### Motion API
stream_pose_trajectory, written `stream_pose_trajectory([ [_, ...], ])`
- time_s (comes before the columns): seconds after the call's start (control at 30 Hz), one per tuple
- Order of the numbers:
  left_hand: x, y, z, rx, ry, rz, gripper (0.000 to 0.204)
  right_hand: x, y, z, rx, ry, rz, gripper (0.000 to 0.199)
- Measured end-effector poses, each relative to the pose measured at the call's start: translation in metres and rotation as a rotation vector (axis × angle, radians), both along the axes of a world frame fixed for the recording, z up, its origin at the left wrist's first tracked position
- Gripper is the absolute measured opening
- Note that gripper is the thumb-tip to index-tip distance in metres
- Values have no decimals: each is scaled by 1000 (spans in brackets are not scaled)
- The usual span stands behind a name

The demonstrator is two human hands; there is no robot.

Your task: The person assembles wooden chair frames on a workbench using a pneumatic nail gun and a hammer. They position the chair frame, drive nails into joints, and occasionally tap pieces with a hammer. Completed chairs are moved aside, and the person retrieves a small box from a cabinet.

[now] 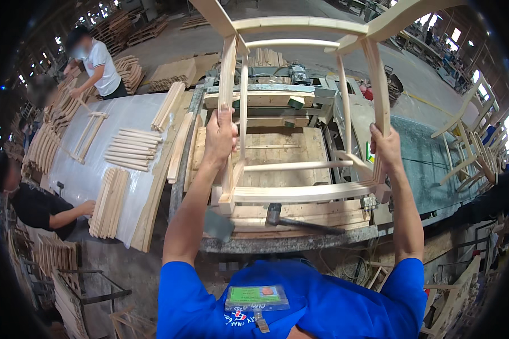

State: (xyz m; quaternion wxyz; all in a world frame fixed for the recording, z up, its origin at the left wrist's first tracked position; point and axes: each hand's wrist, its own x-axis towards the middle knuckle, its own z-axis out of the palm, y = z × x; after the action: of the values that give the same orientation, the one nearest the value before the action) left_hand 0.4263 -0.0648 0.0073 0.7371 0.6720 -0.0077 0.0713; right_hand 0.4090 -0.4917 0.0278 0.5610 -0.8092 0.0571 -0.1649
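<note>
I hold a bare wooden chair frame [300, 192] up over a workbench [277, 144]. My left hand [219, 135] grips its left upright leg. My right hand [385, 148] grips the right upright leg. The frame's curved rails arch across the top of the view, and a lower curved rail hangs just above the bench. A hammer [300, 221] with a dark head lies on the bench's front planks, below the frame.
A grey table [133, 116] on the left carries stacks of curved wooden slats [129, 150]. Two people work at it: one in a white shirt [99, 65], one in black [37, 206]. Finished chair frames [472, 141] stand at the right. A metal clamp machine [277, 79] sits behind the bench.
</note>
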Motion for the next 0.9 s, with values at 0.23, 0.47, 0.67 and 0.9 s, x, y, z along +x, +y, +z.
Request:
stream_pose_trajectory([
  [0.23, 72, -22, -40, 129, 266, -2, 50, 64, -19, -54, -5, 288, -37, 21],
  [0.47, 121, -36, -56, 302, 328, -102, 37, 108, -30, -79, -12, 471, -61, 24],
  [0.67, 135, -44, -38, 362, 384, -140, 33, 114, -50, -71, 13, 501, -25, 27],
  [0.9, 140, -53, -59, 220, 503, -164, 36, 123, -61, -82, -4, 582, -14, 26],
])
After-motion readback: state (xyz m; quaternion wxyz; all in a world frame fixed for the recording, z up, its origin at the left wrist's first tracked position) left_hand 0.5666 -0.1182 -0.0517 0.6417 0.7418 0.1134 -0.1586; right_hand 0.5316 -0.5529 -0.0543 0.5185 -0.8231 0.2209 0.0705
